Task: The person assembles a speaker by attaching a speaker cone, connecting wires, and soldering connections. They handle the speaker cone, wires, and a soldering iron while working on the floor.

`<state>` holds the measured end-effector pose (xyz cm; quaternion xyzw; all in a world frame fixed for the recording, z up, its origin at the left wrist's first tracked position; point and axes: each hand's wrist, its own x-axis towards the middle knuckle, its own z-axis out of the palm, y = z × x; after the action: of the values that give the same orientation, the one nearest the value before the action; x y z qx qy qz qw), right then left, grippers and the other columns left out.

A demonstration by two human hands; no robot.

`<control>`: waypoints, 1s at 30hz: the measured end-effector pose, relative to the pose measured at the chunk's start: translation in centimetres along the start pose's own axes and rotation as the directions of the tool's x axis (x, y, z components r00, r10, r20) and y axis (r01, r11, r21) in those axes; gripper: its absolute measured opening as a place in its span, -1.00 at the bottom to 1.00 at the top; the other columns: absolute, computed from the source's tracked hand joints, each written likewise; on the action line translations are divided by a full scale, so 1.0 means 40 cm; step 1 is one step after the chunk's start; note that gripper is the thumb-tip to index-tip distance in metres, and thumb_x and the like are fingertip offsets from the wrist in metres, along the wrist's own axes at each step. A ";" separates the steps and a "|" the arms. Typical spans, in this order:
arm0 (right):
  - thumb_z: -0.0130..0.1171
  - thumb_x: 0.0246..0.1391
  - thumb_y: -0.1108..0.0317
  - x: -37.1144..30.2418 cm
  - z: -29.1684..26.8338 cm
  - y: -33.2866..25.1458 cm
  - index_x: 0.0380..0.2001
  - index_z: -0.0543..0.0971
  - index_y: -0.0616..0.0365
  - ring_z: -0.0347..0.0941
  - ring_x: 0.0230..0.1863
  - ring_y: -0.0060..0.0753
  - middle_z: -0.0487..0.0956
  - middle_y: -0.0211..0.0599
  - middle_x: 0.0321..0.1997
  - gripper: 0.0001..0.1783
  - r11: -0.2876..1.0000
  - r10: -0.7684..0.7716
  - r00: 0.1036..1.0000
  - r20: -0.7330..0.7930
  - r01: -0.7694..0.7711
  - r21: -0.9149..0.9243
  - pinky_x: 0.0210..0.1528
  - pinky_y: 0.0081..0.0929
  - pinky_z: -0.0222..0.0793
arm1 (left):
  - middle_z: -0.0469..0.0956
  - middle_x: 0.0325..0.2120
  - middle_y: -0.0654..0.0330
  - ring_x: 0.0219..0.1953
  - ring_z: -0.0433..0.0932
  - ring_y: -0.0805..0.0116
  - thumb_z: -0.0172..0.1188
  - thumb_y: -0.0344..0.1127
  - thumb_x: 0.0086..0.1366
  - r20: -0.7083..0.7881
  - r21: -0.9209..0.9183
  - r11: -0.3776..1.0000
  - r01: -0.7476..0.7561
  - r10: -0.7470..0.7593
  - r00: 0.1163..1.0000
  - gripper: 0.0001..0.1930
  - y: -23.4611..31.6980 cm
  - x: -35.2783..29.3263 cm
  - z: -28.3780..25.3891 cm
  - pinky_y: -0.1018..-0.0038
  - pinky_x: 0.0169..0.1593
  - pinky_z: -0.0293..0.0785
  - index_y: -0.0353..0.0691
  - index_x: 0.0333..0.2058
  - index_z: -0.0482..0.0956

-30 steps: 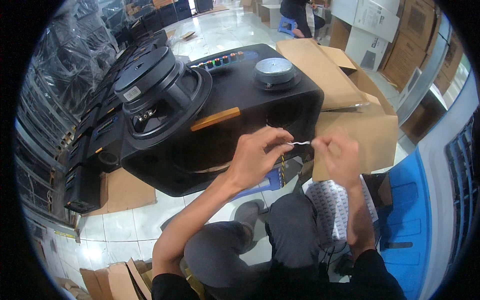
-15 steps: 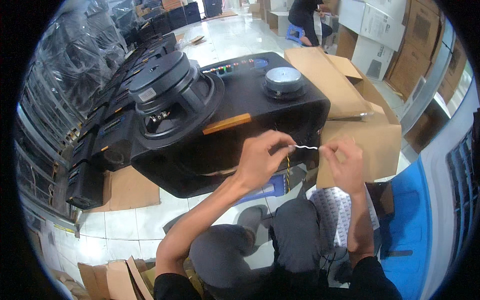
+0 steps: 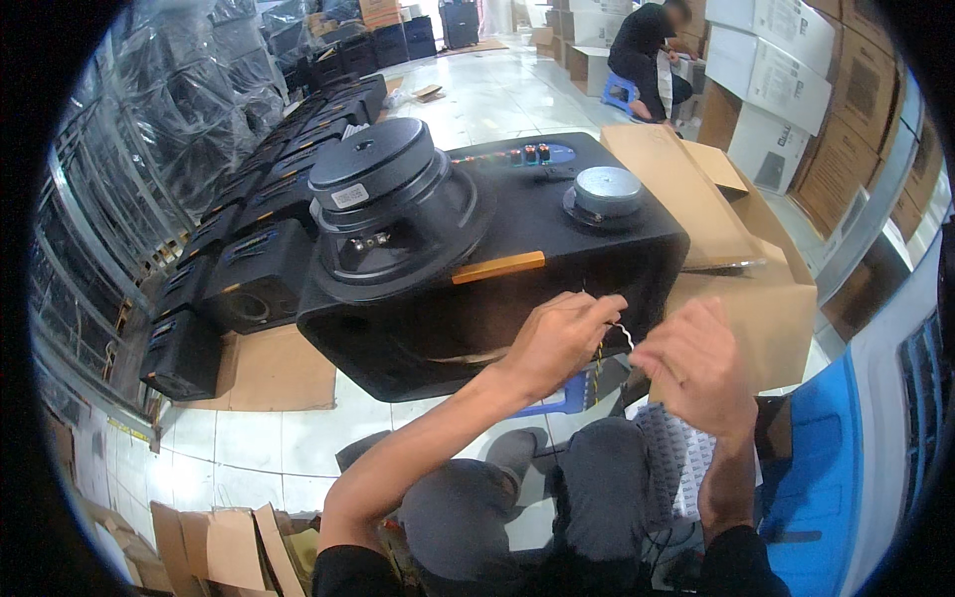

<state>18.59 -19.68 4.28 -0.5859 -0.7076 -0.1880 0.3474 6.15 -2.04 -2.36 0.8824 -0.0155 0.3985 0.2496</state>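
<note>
A short white twisted wire (image 3: 627, 336) stretches between my two hands, in front of the cabinet's right part. My left hand (image 3: 557, 343) is closed in a pinch on its upper end. My right hand (image 3: 704, 370), slightly blurred, pinches the lower end. A yellow-and-black twisted wire (image 3: 597, 374) hangs just below my left fingers. Before me lies a black speaker cabinet (image 3: 343, 343) with an opening facing me. On it rest a large woofer (image 3: 373, 169), magnet up, a small silver-backed tweeter (image 3: 608, 189) and an orange strip (image 3: 499, 268).
Cardboard boxes (image 3: 741, 308) stand against the cabinet's right side, near a blue panel (image 3: 816, 458). More black cabinets (image 3: 254, 274) line the left. A blue stool (image 3: 565, 396) shows beneath the cabinet. Farther back a person (image 3: 647, 60) sits among stacked cartons. Cardboard pieces (image 3: 224, 547) lie lower left.
The view has shifted, so the cabinet appears farther right and lower. The white wire, straight across before, now slants downward to my right hand, which has turned with its back more visible.
</note>
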 end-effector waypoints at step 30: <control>0.41 -0.04 0.59 -0.071 0.051 0.022 -0.43 0.63 0.23 0.50 -0.32 -0.09 0.61 -0.21 -0.41 -0.87 0.977 0.130 0.936 -0.326 -0.177 -0.118 -0.17 -0.22 0.34 | 0.64 -0.37 0.07 -0.29 0.59 0.10 0.43 -0.46 0.14 -0.096 -0.038 0.993 0.109 -0.113 0.989 -0.84 0.033 0.023 -0.010 0.27 -0.21 0.51 -0.32 -0.30 0.66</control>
<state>19.09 -20.07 0.73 -0.6255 -0.5789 -0.3029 0.4265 6.19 -2.84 -0.92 0.8572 0.0394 0.4263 0.2862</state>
